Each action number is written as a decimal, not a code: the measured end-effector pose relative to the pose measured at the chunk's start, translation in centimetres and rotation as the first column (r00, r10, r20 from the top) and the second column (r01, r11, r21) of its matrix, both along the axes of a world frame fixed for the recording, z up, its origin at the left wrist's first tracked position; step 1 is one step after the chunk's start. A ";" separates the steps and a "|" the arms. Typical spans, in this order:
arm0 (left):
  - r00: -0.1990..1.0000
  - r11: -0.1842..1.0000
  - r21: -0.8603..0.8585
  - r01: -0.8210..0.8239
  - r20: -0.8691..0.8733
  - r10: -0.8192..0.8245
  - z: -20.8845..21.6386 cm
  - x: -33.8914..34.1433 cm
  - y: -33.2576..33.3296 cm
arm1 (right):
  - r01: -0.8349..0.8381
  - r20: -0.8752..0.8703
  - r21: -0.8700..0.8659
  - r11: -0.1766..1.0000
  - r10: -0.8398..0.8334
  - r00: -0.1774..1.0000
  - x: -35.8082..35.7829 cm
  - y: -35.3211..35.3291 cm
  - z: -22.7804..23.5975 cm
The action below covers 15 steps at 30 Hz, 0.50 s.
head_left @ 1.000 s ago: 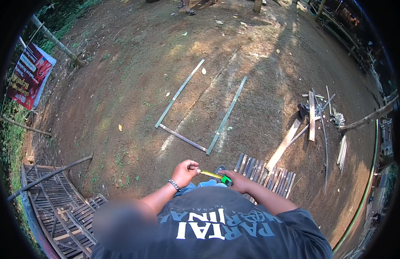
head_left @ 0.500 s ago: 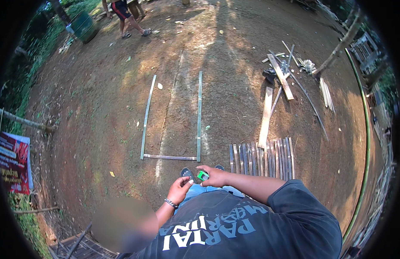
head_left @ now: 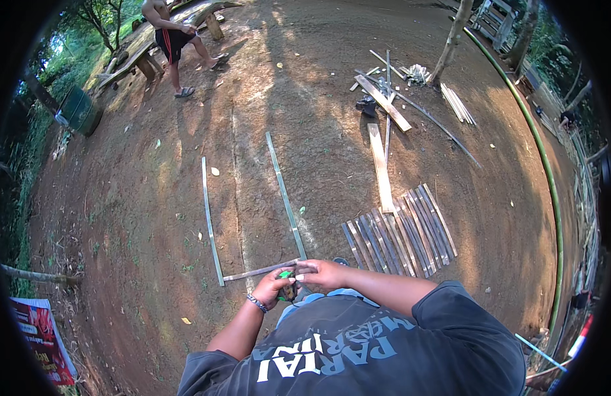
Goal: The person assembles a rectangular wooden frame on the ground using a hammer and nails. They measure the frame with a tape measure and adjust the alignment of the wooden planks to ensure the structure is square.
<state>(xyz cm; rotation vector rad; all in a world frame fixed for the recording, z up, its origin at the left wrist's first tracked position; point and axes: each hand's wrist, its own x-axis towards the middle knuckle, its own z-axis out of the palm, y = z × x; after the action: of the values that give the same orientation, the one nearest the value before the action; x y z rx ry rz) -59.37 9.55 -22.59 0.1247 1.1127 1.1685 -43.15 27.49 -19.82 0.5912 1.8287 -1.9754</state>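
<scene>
My left hand [head_left: 270,289], with a bracelet at the wrist, is closed around a small green and black tape measure [head_left: 285,274] in front of my body. Fingers bent together, my right hand [head_left: 322,273] meets it from the other side; what its fingertips pinch, if anything, is too small to make out. Just beyond my hands, three strips lie on the ground in a U: a long left strip [head_left: 210,224], a long right strip [head_left: 283,188] and a short cross strip [head_left: 252,272] at the near end.
To the right lies a row of several slats [head_left: 401,231], with a wooden board [head_left: 380,168] touching its far edge. Beyond are a pile of planks [head_left: 384,102] and a bundle of pale sticks [head_left: 458,105]. A person [head_left: 173,43] stands at the far left near a bench [head_left: 130,66].
The tape measure has passed from my right hand to my left, and my hands have come together. The view has shifted, showing more of the far person and bench.
</scene>
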 end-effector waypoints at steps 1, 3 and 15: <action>0.985 0.992 -0.053 0.111 -0.126 -0.117 -0.5 -0.9 -0.6 | -0.039 0.023 0.175 0.984 0.035 0.999 0.7 0.4 0.2; 0.867 0.933 -0.188 0.305 -0.350 -0.354 -3.0 -2.8 -2.9 | -0.065 0.144 0.482 0.874 -0.006 0.990 3.5 1.2 -3.4; 0.570 0.637 -0.384 0.669 -0.285 -0.770 -4.8 -5.2 -13.5 | -0.307 0.591 0.418 0.855 0.001 0.807 22.7 -1.9 -14.9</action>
<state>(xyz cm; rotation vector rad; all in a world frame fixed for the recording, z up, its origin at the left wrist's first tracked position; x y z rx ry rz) -64.61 -3.97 -27.39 0.6311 1.3828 0.2339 -20.46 25.63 -34.69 1.0170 1.8843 -1.0202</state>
